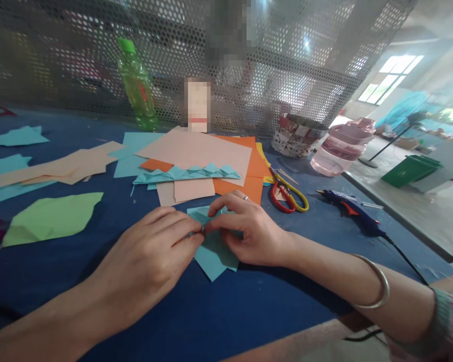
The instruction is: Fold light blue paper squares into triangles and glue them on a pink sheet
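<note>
A light blue paper piece lies on the dark blue table cover in front of me. My left hand and my right hand meet over its upper edge, both with fingers pinched together on the paper. The right wrist carries a silver bangle. Just beyond the hands lie pink, orange and blue paper sheets, with a row of folded blue triangles on top.
Red and yellow scissors and a blue glue gun lie to the right. A green bottle, a round container and a pink jar stand before a perforated metal screen. Green paper lies at left.
</note>
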Action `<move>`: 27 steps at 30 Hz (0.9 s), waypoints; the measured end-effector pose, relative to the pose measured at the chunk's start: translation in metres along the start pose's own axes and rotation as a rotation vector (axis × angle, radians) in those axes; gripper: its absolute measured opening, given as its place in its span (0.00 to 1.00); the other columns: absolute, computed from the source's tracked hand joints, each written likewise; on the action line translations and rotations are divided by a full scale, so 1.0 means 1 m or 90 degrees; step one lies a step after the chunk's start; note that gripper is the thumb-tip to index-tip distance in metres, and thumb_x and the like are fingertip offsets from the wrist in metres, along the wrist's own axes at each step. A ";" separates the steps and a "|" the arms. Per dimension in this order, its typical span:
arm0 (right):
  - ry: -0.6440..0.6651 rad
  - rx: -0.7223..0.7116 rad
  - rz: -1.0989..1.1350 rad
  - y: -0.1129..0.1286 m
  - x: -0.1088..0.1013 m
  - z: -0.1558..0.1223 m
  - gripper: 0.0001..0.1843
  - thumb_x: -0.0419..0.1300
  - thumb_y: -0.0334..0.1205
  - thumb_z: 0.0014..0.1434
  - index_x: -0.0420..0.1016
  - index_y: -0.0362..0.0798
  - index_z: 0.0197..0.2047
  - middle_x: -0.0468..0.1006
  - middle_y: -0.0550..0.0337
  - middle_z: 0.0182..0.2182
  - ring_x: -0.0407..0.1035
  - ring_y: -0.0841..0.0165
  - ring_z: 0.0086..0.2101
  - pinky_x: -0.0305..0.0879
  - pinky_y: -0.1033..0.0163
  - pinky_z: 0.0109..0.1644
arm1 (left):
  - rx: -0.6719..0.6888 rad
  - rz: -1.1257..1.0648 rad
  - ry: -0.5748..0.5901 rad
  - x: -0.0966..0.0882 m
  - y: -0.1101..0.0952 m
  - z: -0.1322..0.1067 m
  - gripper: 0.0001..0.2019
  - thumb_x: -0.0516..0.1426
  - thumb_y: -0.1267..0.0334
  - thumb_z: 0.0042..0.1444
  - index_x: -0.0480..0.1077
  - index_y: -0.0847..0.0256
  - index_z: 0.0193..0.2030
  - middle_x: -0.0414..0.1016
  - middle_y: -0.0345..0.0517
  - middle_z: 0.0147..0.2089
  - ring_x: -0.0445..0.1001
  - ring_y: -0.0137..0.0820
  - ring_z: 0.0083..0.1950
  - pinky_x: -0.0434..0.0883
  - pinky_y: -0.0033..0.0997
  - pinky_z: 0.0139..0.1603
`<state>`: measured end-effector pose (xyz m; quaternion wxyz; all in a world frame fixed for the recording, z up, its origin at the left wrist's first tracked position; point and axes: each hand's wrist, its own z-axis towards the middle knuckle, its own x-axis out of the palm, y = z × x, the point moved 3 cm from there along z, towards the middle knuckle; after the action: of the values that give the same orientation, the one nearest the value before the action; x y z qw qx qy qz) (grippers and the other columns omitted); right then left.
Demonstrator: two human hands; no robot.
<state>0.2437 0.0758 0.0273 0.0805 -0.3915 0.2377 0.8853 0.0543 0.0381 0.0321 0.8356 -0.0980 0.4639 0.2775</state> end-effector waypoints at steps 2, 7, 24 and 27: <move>-0.012 -0.034 -0.027 0.001 -0.002 0.000 0.21 0.55 0.20 0.52 0.82 0.49 0.41 0.80 0.53 0.44 0.72 0.62 0.45 0.74 0.54 0.52 | -0.003 -0.001 -0.004 0.000 0.000 0.001 0.14 0.49 0.75 0.71 0.75 0.63 0.39 0.79 0.49 0.41 0.75 0.38 0.44 0.70 0.44 0.51; 0.012 -0.106 -0.110 0.002 -0.003 -0.002 0.17 0.57 0.24 0.59 0.83 0.50 0.42 0.84 0.55 0.48 0.73 0.59 0.51 0.75 0.53 0.53 | 0.000 -0.004 -0.002 0.002 0.000 0.000 0.14 0.49 0.74 0.71 0.75 0.63 0.41 0.79 0.48 0.42 0.75 0.38 0.44 0.71 0.44 0.51; 0.084 -0.210 -0.228 0.006 0.001 -0.004 0.08 0.61 0.30 0.64 0.78 0.49 0.33 0.83 0.56 0.49 0.71 0.60 0.55 0.71 0.54 0.53 | -0.024 -0.042 -0.002 -0.005 -0.004 0.004 0.16 0.52 0.73 0.69 0.76 0.61 0.32 0.79 0.47 0.38 0.76 0.37 0.41 0.71 0.43 0.48; 0.087 -0.204 -0.225 0.006 0.001 -0.003 0.09 0.62 0.30 0.64 0.77 0.49 0.32 0.83 0.56 0.48 0.71 0.60 0.54 0.72 0.53 0.52 | -0.022 -0.043 -0.013 -0.008 -0.005 0.004 0.16 0.52 0.71 0.69 0.77 0.62 0.32 0.80 0.48 0.38 0.77 0.37 0.41 0.71 0.44 0.48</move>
<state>0.2430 0.0686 0.0266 0.1550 -0.4941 0.0271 0.8551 0.0568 0.0325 0.0407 0.8473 -0.1255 0.4468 0.2582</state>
